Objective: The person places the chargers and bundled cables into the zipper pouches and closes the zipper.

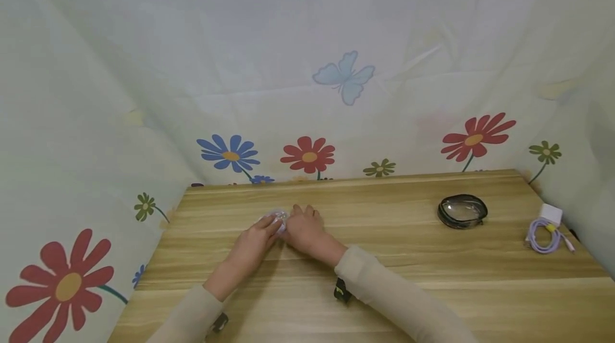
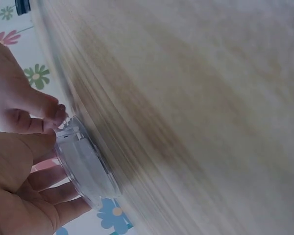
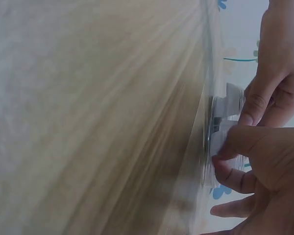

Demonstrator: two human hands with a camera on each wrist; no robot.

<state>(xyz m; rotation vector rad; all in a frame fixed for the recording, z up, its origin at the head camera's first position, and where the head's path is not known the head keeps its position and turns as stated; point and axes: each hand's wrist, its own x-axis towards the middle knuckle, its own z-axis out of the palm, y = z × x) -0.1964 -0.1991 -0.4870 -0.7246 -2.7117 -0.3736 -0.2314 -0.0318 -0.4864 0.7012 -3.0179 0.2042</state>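
A small clear plastic case (image 2: 85, 166) with whitish, lilac-tinted contents is held low at the wooden table, toward its back left. My left hand (image 1: 252, 244) grips it from the left, thumb on the near side and fingers spread behind it in the left wrist view. From the other side my right hand (image 1: 306, 230) pinches the case's end between thumb and curled forefinger, its other fingers extended in the right wrist view. Both hands meet at the case (image 1: 278, 218), and their fingers hide much of it in the head view.
A black-rimmed, clear-topped oval pouch (image 1: 462, 212) lies on the table (image 1: 384, 236) to the right. Farther right are a white charger block (image 1: 551, 214) and a coiled lilac cable (image 1: 545, 239) with a yellow tie. A flower-printed curtain (image 1: 269, 65) hangs behind the table.
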